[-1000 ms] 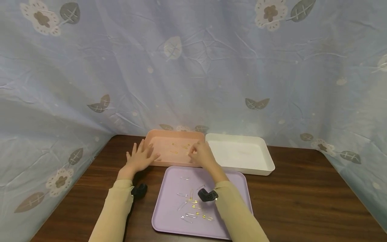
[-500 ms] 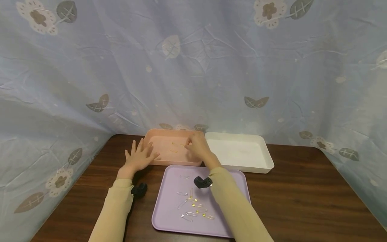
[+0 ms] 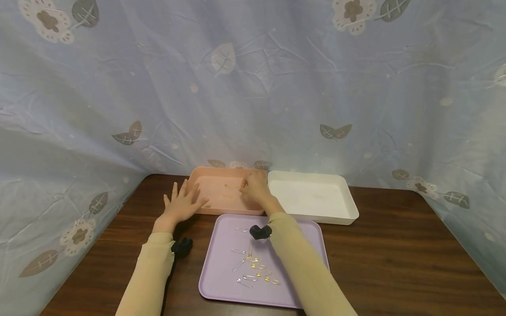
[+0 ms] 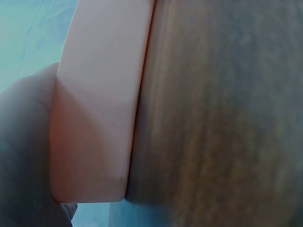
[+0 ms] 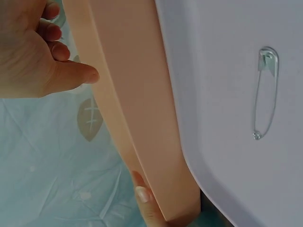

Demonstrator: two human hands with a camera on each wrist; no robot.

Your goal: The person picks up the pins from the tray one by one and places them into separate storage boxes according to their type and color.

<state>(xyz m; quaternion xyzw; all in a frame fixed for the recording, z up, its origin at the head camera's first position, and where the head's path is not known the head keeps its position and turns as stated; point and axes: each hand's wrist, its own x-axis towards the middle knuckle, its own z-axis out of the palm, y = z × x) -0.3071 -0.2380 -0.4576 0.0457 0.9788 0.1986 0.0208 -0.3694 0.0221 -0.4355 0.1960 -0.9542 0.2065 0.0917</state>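
My left hand (image 3: pixel 181 205), fingers spread, rests at the left end of the peach tray (image 3: pixel 205 172). In the left wrist view it touches that tray's wall (image 4: pixel 94 104). My right hand (image 3: pixel 254 188) is over the right part of the peach tray. Its fingers look curled and its thumb points out in the right wrist view; whether a pin is between the fingertips is hidden. Gold safety pins (image 3: pixel 227 195) lie in the peach tray, some perhaps covered by the hand. Several gold and silver safety pins (image 3: pixel 272 281) lie on the lilac tray (image 3: pixel 221 281) below.
A white tray (image 3: pixel 312 193) stands right of the peach one, with a faint mark on its floor. All the trays are on a dark wooden table (image 3: pixel 395 245). A patterned blue curtain (image 3: pixel 253 87) hangs behind. The right forearm crosses the lilac tray.
My right hand has moved left and slightly farther over the peach tray, covering pins seen earlier near its right side. The left hand has stayed in place.
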